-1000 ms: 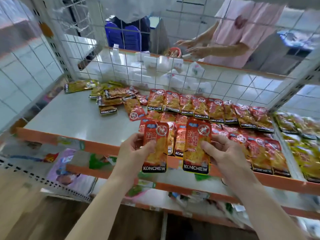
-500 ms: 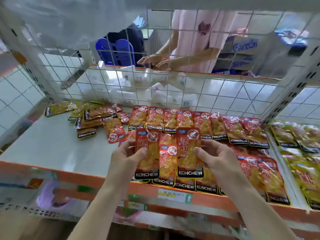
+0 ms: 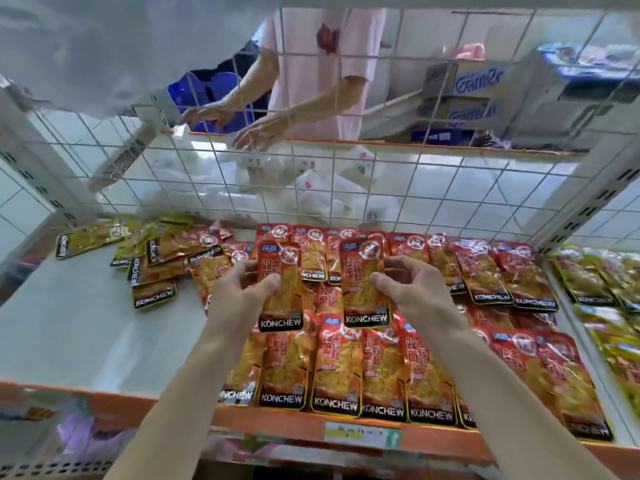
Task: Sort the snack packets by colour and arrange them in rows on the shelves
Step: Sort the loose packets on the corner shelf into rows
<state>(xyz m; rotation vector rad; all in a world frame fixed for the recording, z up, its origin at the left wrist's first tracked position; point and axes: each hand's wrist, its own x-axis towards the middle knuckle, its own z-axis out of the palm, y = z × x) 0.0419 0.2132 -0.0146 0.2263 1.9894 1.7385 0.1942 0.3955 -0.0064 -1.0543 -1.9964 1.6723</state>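
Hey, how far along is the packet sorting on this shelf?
Done: red rows fill the middle and right of the shelf; yellow packets sit lined up in the right bay. In hand: the left hand holds a red packet, the right hand a second packet, above the rows. Left: the mixed pile at back left needs sorting.

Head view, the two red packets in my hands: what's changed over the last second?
The left hand and right hand carried the left packet and right packet forward, from over the front edge of the shelf to above the red rows, spreading slightly apart. Each hand still pinches its packet; nothing was let go. The rows and the yellow pile stayed put.
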